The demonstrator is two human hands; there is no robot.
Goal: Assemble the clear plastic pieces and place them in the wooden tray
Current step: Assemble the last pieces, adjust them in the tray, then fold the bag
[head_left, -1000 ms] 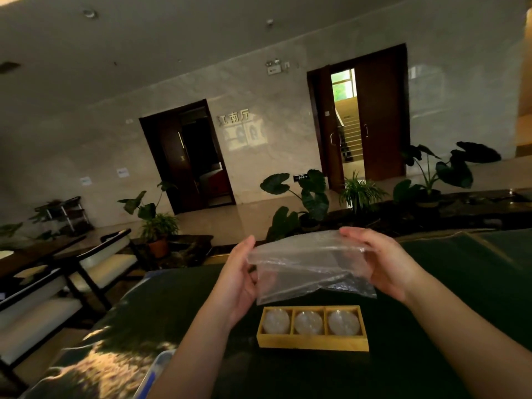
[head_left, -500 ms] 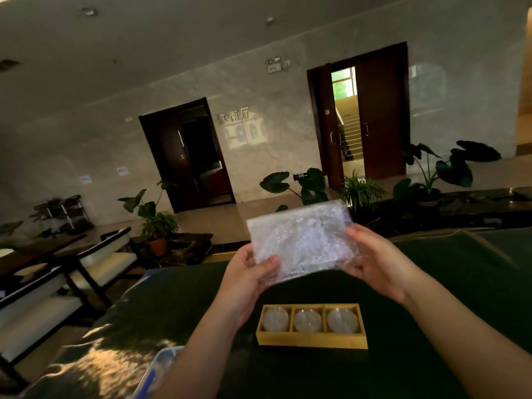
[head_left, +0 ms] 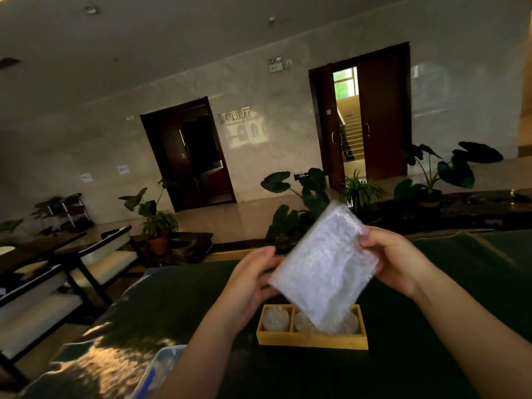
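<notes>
Head view gives us our two bare hands raised over a dark green cloth-covered desk (head_left: 431, 355), both gripping one rectangular sheet of clear bubble wrap (head_left: 322, 269). We hold it tilted, its upper corner up and to the right, its lower corner dipping toward the tray. Our left hand (head_left: 253, 279) pinches the sheet's left edge, thumb on the near face, the other fingers hidden behind it. Our right hand (head_left: 400, 260) clamps the upper right edge, fingertips curled over the front. The sheet is blurred, so we cannot make out its bubbles clearly.

Below the sheet, a long yellow wooden tray with three compartments (head_left: 311, 339) rests flat on the desk. Each compartment holds a round clear plastic piece: the left piece (head_left: 275, 319) shows fully, the middle piece (head_left: 303, 322) is half covered by the sheet's lower corner, and the right piece (head_left: 351, 323) shows only at its right side. Whether the sheet's corner touches the pieces or hangs just above them, we cannot tell.

At the near left edge of the desk sits a pale blue translucent plastic container (head_left: 161, 367), only partly in frame. Beyond the desk we see potted green plants (head_left: 157, 223), white-cushioned dark chairs (head_left: 95, 263) on the left, and two dark wooden doorways (head_left: 359, 116) in a pale stone wall.
</notes>
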